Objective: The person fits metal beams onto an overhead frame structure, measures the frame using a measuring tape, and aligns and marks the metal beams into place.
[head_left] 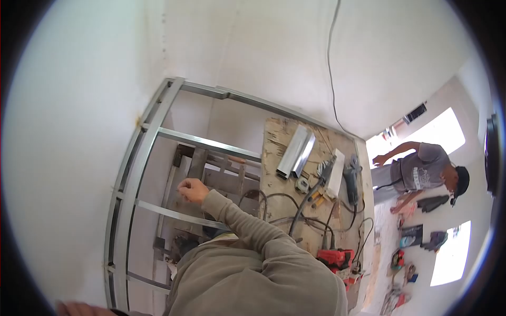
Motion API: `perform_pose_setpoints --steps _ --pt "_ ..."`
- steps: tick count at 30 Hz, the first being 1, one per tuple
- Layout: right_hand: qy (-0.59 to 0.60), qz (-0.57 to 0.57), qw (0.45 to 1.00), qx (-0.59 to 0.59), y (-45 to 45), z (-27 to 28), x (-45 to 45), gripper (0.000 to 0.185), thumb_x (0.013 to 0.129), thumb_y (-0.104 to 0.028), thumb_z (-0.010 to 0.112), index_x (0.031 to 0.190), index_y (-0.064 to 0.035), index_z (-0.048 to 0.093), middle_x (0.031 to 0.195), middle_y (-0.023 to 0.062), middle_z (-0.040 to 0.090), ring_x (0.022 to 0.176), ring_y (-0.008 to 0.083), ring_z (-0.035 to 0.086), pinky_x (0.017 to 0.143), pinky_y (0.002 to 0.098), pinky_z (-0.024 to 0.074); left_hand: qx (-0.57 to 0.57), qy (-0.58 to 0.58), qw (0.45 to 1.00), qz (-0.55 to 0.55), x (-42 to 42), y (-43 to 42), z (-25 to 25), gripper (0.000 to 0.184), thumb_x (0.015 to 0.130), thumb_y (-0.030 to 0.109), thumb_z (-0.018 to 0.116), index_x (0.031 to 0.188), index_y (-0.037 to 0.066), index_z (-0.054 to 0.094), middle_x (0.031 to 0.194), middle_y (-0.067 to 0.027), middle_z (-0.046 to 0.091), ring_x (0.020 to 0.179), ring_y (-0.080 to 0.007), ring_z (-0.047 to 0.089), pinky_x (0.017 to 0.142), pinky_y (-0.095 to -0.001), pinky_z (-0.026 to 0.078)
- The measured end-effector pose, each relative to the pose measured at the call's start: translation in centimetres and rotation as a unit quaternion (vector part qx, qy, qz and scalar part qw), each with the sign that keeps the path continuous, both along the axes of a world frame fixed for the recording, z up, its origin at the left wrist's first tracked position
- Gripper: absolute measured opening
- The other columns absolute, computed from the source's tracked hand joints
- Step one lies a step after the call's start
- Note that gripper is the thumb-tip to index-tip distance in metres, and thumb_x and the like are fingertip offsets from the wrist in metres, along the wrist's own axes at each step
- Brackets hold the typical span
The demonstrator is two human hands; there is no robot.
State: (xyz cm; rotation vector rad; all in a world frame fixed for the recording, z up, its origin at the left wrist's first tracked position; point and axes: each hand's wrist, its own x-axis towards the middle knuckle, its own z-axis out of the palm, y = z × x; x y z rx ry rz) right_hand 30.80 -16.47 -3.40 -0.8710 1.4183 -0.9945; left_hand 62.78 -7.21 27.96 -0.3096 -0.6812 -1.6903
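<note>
My right hand [193,190] is held over the open bays of a metal stud frame [138,158], its fingers curled in. Whether anything small is inside them is hidden. Two cross pieces lie nearest to it: an upper metal stud [211,143] and a lower metal strip [179,215]. My left hand [79,309] shows only in part at the bottom left edge, dark and blurred, close to the lower end of the frame. What its fingers do is not clear.
A plywood board [274,210] carries metal profile offcuts [296,151], a tape measure [302,184], an angle grinder [351,181], cables and a red power tool [335,258]. Another person [421,168] stands at the right. A cable [330,63] hangs along the wall.
</note>
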Motion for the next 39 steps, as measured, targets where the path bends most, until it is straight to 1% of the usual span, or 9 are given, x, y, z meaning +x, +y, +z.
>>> perform_pose_setpoints --steps 1,3,5,9,15,21,23,29,39 --pt "-0.031 -0.003 0.999 0.007 0.7 2.8 -0.1 0.024 0.088 -0.018 0.059 0.102 0.0007 0.062 0.084 0.0058 0.062 0.067 0.0116 0.059 0.058 0.0258 0.0501 0.054 -0.040 0.992 0.108 -2.6 -0.7 1.5 0.026 0.093 0.026 0.058 0.107 0.004 0.061 0.084 -0.0091 0.059 0.074 -0.0193 0.059 0.063 -0.0295 0.050" --pt "-0.087 -0.007 0.993 -0.075 1.9 8.9 -0.3 0.027 0.090 -0.022 0.059 0.107 -0.0005 0.060 0.084 0.0057 0.061 0.068 0.0118 0.059 0.057 0.0253 0.0480 0.118 -0.167 0.947 0.246 -3.3 -3.9 -1.4 0.028 0.102 0.022 0.039 0.125 0.008 0.047 0.068 0.0013 0.030 0.055 -0.0097 0.029 0.046 -0.0234 0.031" --pt "-0.157 0.012 0.975 -0.156 2.7 14.1 -0.9 0.032 0.092 -0.025 0.059 0.111 -0.0002 0.057 0.097 0.0079 0.061 0.075 0.0119 0.060 0.061 0.0266 0.0497 0.284 -0.301 0.893 0.174 -6.8 -5.6 -4.6 0.031 0.099 0.023 0.047 0.127 0.009 0.048 0.076 0.0028 0.042 0.058 -0.0056 0.036 0.049 -0.0192 0.034" --pt "-0.055 0.160 0.961 -0.219 6.2 22.5 -2.1 0.036 0.091 -0.021 0.063 0.118 0.0014 0.054 0.103 0.0058 0.060 0.082 0.0088 0.057 0.069 0.0241 0.0480 0.187 -0.475 0.838 0.191 -15.0 -7.0 -10.1 0.032 0.093 0.017 0.059 0.119 0.003 0.048 0.085 -0.0022 0.054 0.072 -0.0097 0.053 0.067 -0.0251 0.046" --pt "0.007 0.089 0.992 -0.091 9.0 18.3 -2.6 0.028 0.090 -0.017 0.064 0.109 0.0022 0.060 0.090 0.0033 0.062 0.075 0.0079 0.054 0.064 0.0243 0.0460 0.251 -0.374 0.887 0.101 -18.0 -6.3 -13.7 0.033 0.088 0.008 0.065 0.116 0.005 0.049 0.085 -0.0024 0.057 0.079 -0.0130 0.058 0.075 -0.0274 0.048" --pt "0.102 -0.022 0.986 -0.131 12.0 12.9 -3.2 0.028 0.091 -0.021 0.059 0.112 -0.0026 0.060 0.084 0.0106 0.065 0.069 0.0176 0.060 0.064 0.0321 0.0486 0.236 -0.532 0.809 -0.077 -14.8 -5.3 -18.3 0.034 0.091 0.016 0.059 0.122 0.005 0.051 0.083 -0.0048 0.058 0.078 -0.0144 0.059 0.068 -0.0319 0.053" --pt "0.204 0.003 0.970 -0.131 13.4 12.6 -2.8 0.028 0.089 -0.023 0.058 0.112 -0.0062 0.061 0.094 0.0197 0.066 0.082 0.0341 0.065 0.074 0.0435 0.0502 0.225 -0.573 0.778 -0.128 -14.2 -4.7 -20.8 0.030 0.092 0.020 0.059 0.117 0.005 0.054 0.083 -0.0063 0.060 0.077 -0.0153 0.061 0.061 -0.0311 0.056" --pt "0.307 0.163 0.937 -0.028 16.0 11.2 -2.9 0.026 0.089 -0.030 0.057 0.104 -0.0105 0.065 0.092 0.0174 0.066 0.087 0.0378 0.063 0.077 0.0475 0.0500 0.200 -0.628 0.737 -0.152 -14.0 -3.4 -22.2 0.019 0.092 0.020 0.060 0.102 0.004 0.058 0.086 -0.0085 0.063 0.076 -0.0170 0.065 0.052 -0.0286 0.058" --pt "0.026 0.125 0.991 -0.030 16.3 9.6 -8.2 0.039 0.086 -0.030 0.062 0.104 0.0049 0.065 0.087 0.0173 0.068 0.079 0.0257 0.064 0.074 0.0348 0.0489 0.085 -0.612 0.782 -0.084 -17.9 -3.3 -20.0 0.026 0.092 0.013 0.056 0.115 0.000 0.055 0.106 -0.0108 0.059 0.098 -0.0186 0.060 0.078 -0.0310 0.055"
